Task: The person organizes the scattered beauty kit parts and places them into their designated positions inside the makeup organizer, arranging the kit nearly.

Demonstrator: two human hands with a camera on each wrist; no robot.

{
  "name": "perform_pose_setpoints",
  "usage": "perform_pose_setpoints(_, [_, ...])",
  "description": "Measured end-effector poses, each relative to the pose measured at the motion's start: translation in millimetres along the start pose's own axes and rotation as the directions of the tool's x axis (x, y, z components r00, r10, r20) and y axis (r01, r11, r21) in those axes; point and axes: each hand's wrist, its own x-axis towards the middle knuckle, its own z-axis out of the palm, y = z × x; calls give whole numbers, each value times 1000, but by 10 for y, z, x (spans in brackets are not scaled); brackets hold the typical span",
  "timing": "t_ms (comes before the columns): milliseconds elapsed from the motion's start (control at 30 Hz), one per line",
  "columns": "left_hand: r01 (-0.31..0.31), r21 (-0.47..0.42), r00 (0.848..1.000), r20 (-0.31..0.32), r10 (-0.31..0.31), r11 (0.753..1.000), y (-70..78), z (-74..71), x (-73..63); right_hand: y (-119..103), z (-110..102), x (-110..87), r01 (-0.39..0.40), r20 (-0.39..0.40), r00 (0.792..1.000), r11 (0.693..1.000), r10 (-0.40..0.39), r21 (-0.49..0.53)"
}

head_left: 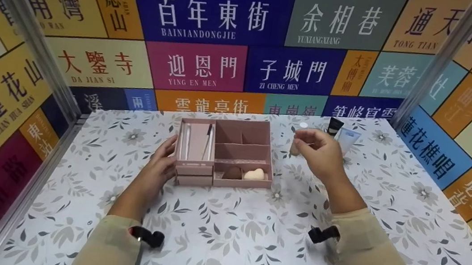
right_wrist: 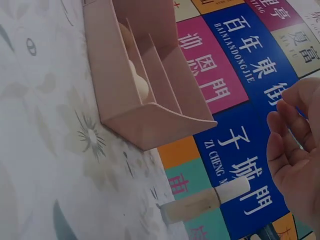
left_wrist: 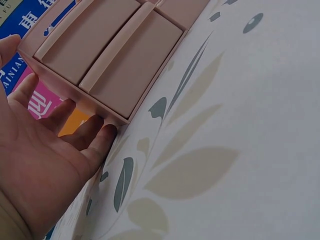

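A pink desk organizer (head_left: 242, 183) stands on the table, with two small drawers at its lower left front. My left hand (head_left: 155, 170) rests against its left side, and the fingers (left_wrist: 60, 117) lie extended along that wall in the left wrist view. To the right of the organizer stands a small beige bottle with a white cap (right_wrist: 195, 206). My right hand (head_left: 321, 154) is beside it, fingers loosely bent, and the right wrist view shows a gap between hand and bottle. A brown sponge-like piece (head_left: 232, 173) and a cream one (head_left: 255, 174) lie in the front compartment.
Slim sticks, including a dark-tipped one (head_left: 207, 140), lie in the organizer's top left tray. Behind my right hand stand a black tube (head_left: 335, 125) and a pale blue tube (head_left: 349, 139). A flower-patterned cloth (head_left: 223, 239) covers the table; sign-covered panels surround it.
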Motion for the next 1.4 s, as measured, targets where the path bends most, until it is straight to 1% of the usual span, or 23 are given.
perform_pose_setpoints(100, [-4,-2,1000,0,4,1000,-12,5,-1,52,-176,27,-4,-47,999,999,3,-33])
perform_pose_setpoints(167, [-4,-3,1000,5,4,1000,-11,8,0,99,-309,56,-16,-63,998,998,11,-66])
perform_pose_setpoints(333, [-8,-4,1000,4,8,1000,-8,-4,15,171,-637,148,-86,-117,991,986,70,-146])
perform_pose_setpoints(433, [-8,-9,1000,-1,8,1000,-8,-14,20,201,-798,212,-116,-150,985,974,88,-192])
perform_pose_setpoints(600, [9,-8,1000,-18,-9,1000,2,-7,4,290,-1020,308,-162,-197,974,952,112,-259])
perform_pose_setpoints(767, [11,1,1000,-9,-11,1000,4,-9,-9,440,-1192,366,-236,-225,958,937,180,-257])
perform_pose_setpoints(933, [-3,19,1000,6,3,1000,3,-11,2,594,-1301,384,-325,-241,932,919,271,-222])
perform_pose_setpoints(1033, [2,17,1000,-2,-2,1000,4,-13,8,686,-1323,399,-371,-236,917,905,322,-207])
perform_pose_setpoints(1100, [9,18,1000,-7,-9,1000,7,-15,7,746,-1322,407,-392,-213,912,898,351,-200])
perform_pose_setpoints(1267, [21,11,1000,-11,-21,1000,7,-22,1,885,-1288,429,-418,-120,908,891,402,-176])
perform_pose_setpoints(1400, [22,0,1000,-6,-22,1000,6,-23,5,970,-1245,458,-436,-81,900,887,429,-151])
